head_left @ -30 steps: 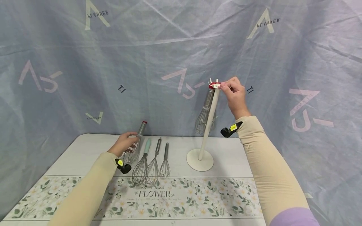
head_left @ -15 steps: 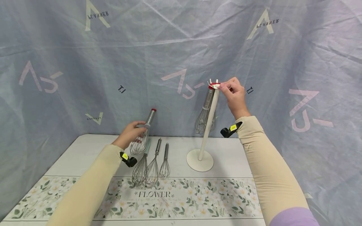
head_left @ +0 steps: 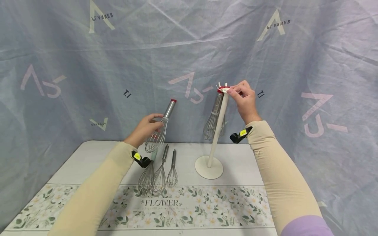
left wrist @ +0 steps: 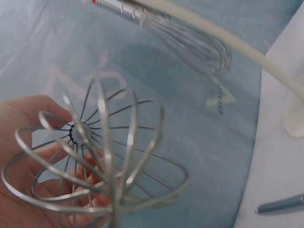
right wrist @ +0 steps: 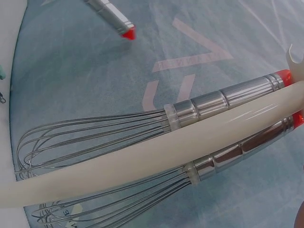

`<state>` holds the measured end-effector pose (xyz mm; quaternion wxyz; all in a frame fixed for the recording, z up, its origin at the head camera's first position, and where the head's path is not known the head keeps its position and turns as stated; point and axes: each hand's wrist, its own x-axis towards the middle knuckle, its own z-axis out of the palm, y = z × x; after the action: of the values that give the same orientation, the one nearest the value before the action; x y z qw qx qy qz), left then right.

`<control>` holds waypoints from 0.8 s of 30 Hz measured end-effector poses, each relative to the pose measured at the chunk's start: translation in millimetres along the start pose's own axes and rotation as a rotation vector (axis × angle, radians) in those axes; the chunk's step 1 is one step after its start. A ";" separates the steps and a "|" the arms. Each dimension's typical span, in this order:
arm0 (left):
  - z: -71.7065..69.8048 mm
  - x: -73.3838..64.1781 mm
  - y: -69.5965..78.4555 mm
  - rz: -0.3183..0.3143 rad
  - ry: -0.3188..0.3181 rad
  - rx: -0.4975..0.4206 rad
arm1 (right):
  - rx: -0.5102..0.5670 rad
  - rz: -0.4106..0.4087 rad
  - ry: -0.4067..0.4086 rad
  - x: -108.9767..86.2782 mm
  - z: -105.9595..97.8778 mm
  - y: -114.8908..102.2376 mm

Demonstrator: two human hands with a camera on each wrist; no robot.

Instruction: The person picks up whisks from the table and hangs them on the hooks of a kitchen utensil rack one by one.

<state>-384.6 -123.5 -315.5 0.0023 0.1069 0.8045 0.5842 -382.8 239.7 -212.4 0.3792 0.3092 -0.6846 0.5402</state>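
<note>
My left hand point(head_left: 147, 127) grips a steel whisk point(head_left: 169, 109) with a red handle end, at the top of its wires. The whisk is raised above the table, its handle tilted up to the right. In the left wrist view its wire loops point(left wrist: 104, 142) spread in front of my fingers point(left wrist: 47, 107). My right hand point(head_left: 245, 98) pinches the hook top point(head_left: 225, 89) of a cream stand point(head_left: 217, 131). Two red-ended whisks hang from it; in the right wrist view one whisk point(right wrist: 209, 107) lies on each side of the pole point(right wrist: 142, 164).
Lying on the white table point(head_left: 97, 164) are a green-handled whisk point(head_left: 146, 178), a steel whisk point(head_left: 160, 173) and a smaller whisk point(head_left: 172, 170). The stand's round base point(head_left: 208, 173) rests right of them. Behind hangs a grey-blue curtain point(head_left: 147, 65); a floral strip point(head_left: 206, 209) crosses the table's front.
My left hand has lifted its whisk off the table area, moving up and to the right toward the stand. My right hand has stayed at the stand's top.
</note>
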 end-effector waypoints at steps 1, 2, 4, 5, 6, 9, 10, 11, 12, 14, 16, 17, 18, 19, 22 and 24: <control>1.4 0.3 4.8 0.010 -0.004 -0.011 | -0.002 0.001 0.002 0.1 0.2 0.1; 3.0 0.7 9.2 0.017 -0.003 -0.018 | -0.007 0.002 0.001 0.2 0.3 0.0; 6.2 1.8 17.4 0.030 -0.003 -0.024 | -0.014 -0.001 0.001 0.1 0.5 -0.4; 7.9 2.3 21.1 0.036 -0.003 -0.026 | -0.017 -0.003 0.002 0.1 0.7 -0.4; 9.4 2.3 24.7 0.041 -0.005 -0.029 | -0.019 -0.003 0.002 0.0 0.9 -0.5; 13.9 2.4 34.4 0.058 -0.011 -0.049 | -0.024 -0.005 0.004 -0.3 1.5 -1.1; 15.0 2.2 37.4 0.065 -0.014 -0.055 | -0.026 -0.003 0.004 -0.3 1.5 -1.2; 16.1 1.9 40.0 0.071 -0.019 -0.063 | -0.031 -0.001 0.002 -0.5 1.5 -1.3; 17.1 1.6 42.6 0.077 -0.023 -0.073 | -0.035 -0.001 0.001 -0.8 1.4 -1.5; 18.9 1.1 47.1 0.093 -0.029 -0.085 | -0.040 0.000 -0.001 -1.3 1.3 -1.7; 20.4 0.7 51.0 0.110 -0.037 -0.095 | -0.044 0.004 -0.002 -1.6 1.2 -1.9; 21.1 0.3 52.9 0.118 -0.041 -0.099 | -0.044 0.004 -0.001 -1.7 1.2 -2.0; 21.8 -0.1 54.8 0.125 -0.041 -0.100 | -0.046 0.006 0.000 -1.7 1.2 -2.0; 22.5 -0.4 56.8 0.133 -0.041 -0.100 | -0.044 0.008 0.002 -1.7 1.1 -2.2; 25.4 -1.6 63.6 0.153 -0.037 -0.106 | -0.044 0.000 0.004 -1.5 0.9 -2.5; 27.7 -2.7 68.8 0.165 -0.033 -0.117 | -0.042 -0.007 0.005 -1.3 0.6 -2.9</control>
<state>-366.7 -77.7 -259.9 -0.0265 0.1818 0.7574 0.6266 -379.8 238.5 -212.1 0.3894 0.3022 -0.6938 0.5250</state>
